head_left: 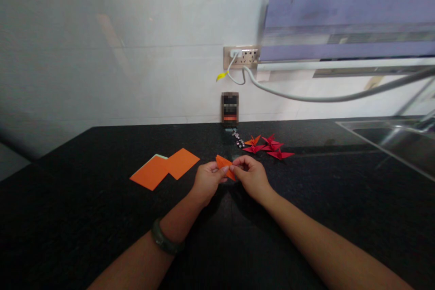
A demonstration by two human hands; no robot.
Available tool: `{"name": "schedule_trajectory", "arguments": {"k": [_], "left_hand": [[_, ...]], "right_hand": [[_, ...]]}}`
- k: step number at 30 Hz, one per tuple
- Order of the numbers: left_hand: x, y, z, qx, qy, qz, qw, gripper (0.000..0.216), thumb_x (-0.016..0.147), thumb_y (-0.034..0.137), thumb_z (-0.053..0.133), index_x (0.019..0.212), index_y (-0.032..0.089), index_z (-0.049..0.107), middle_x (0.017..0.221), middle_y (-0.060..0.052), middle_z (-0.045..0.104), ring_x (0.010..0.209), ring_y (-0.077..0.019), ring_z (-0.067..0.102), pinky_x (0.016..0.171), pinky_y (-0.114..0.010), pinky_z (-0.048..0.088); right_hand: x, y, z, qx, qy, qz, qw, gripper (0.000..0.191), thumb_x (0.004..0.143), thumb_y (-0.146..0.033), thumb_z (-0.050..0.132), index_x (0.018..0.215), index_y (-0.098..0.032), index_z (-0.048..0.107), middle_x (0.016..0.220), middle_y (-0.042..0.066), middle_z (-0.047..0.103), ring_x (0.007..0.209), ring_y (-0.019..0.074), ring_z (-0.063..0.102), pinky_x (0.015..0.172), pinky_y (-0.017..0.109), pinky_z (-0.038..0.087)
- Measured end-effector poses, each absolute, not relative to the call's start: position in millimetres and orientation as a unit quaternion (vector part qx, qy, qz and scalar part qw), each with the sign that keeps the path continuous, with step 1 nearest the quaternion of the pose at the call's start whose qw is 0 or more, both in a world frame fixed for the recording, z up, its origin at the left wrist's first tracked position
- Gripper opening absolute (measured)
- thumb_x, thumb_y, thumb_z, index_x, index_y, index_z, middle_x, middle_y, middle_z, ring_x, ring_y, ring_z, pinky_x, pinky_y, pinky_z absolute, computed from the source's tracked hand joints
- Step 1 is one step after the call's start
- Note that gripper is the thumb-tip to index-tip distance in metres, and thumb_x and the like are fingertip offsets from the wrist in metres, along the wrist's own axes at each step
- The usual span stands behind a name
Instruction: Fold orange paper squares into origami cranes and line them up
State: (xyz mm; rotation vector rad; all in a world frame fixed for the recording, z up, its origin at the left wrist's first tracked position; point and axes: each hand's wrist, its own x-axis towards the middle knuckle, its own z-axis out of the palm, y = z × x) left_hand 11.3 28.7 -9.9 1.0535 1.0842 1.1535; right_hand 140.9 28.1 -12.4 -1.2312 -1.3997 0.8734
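Observation:
Between both hands is a small folded piece of orange paper (223, 162), held just above the dark counter. My left hand (208, 181) pinches its left side between thumb and fingers. On its right side, my right hand (250, 176) grips the paper with thumb and index finger. The fingertips cover part of the folds. Left of my hands lie flat orange paper squares (182, 164), overlapping at a corner. Beyond my right hand rest several folded paper cranes, red ones (280, 154) and an orange one (253, 141).
A phone (230, 108) leans upright against the wall, with a beaded strap (239, 142) on the black counter (102, 217). A socket panel (241, 57) holds a plugged-in white charger. A grey hose (306, 98) runs rightward toward the metal sink (384, 133).

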Motion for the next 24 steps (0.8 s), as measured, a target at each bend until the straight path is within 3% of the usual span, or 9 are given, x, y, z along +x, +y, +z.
{"name": "schedule_trajectory", "arguments": {"k": [8,18,24], "left_hand": [[10,28,-11,0.466,0.466,0.486,0.574,0.025,0.061,0.029,0.068,0.077,0.01,0.065,0.074,-0.007,0.069,0.06,-0.0124,0.061,0.053,-0.021,0.046],[12,30,-19,0.542,0.464,0.471,0.519,0.019,0.068,0.029,0.06,0.076,0.012,0.062,0.067,-0.003,0.066,0.059,-0.0131,0.06,0.052,-0.021,0.045],[12,30,-17,0.514,0.468,0.483,0.533,0.02,0.067,0.029,0.06,0.078,0.012,0.061,0.068,-0.004,0.067,0.059,-0.0136,0.06,0.051,-0.022,0.045]], "right_hand": [[144,31,-15,-0.509,-0.631,0.321,0.49,0.007,0.067,-0.023,0.057,0.069,-0.017,0.056,0.058,-0.001,0.053,0.053,0.0112,0.048,0.05,0.022,0.04],[141,20,-7,-0.521,-0.699,0.157,0.464,0.006,0.068,-0.016,0.053,0.063,-0.017,0.055,0.063,0.001,0.054,0.057,0.0119,0.049,0.053,0.023,0.04],[141,24,-7,-0.512,-0.631,0.329,0.482,0.015,0.073,-0.028,0.052,0.068,-0.016,0.059,0.055,0.0,0.054,0.047,0.0096,0.046,0.044,0.021,0.037]]}}
